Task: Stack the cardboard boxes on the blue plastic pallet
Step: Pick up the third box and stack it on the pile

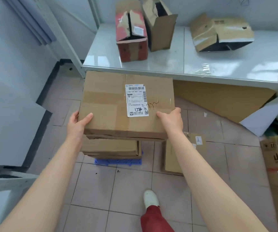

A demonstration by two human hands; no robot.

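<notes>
over tiled floor (131,185), cardboard box (108,101) gripped between both hands' fingers (89,117).

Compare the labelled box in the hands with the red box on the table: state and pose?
The labelled box is sealed with flaps flat; the red box has torn flaps gaping open. The labelled box lies flat, held by the left hand and right hand above the stack on the blue pallet; the red box stands unheld on the white table. Both carry a white label.
</notes>
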